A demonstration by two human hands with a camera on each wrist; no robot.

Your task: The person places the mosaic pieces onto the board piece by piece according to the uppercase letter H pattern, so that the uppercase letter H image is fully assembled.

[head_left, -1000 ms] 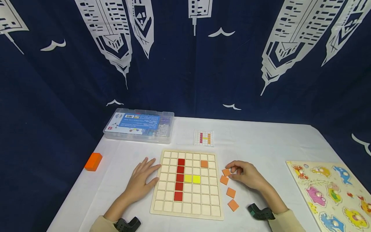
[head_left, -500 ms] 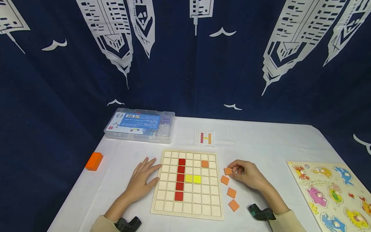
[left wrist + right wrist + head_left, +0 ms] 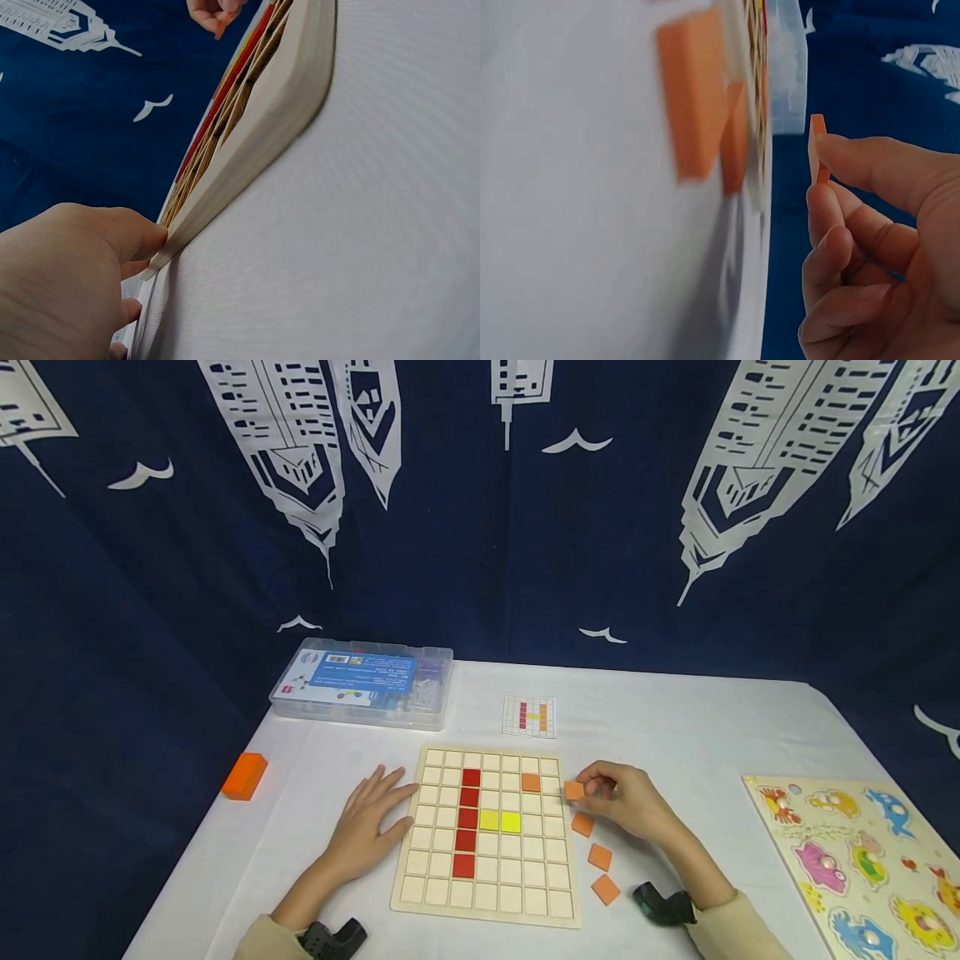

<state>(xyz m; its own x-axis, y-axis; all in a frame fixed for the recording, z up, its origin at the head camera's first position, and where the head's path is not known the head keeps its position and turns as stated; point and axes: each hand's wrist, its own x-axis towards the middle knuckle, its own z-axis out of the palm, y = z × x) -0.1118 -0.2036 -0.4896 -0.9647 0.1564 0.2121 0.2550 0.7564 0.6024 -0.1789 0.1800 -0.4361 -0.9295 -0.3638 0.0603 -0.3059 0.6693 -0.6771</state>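
My right hand (image 3: 628,799) pinches an orange square tile (image 3: 574,790) between thumb and fingers, near the right edge of the wooden grid board (image 3: 498,896). In the right wrist view the tile (image 3: 817,150) is lifted off the tablecloth. My left hand (image 3: 369,827) lies with fingers spread along the board's left edge, its thumb touching the rim in the left wrist view. On the board, a column of red tiles (image 3: 467,819), two yellow tiles (image 3: 499,822) and one orange tile (image 3: 531,782) sit in cells. Three loose orange tiles (image 3: 599,857) lie right of the board.
A small pattern card (image 3: 529,717) lies behind the board. Back left stands a clear plastic case (image 3: 360,684) with a blue label. An orange block (image 3: 244,777) rests at the left table edge. An animal puzzle board (image 3: 855,860) lies at the right.
The right hand has picked up the farthest loose orange tile and carried it left and slightly away, toward the board's right edge. The left hand stays in place.
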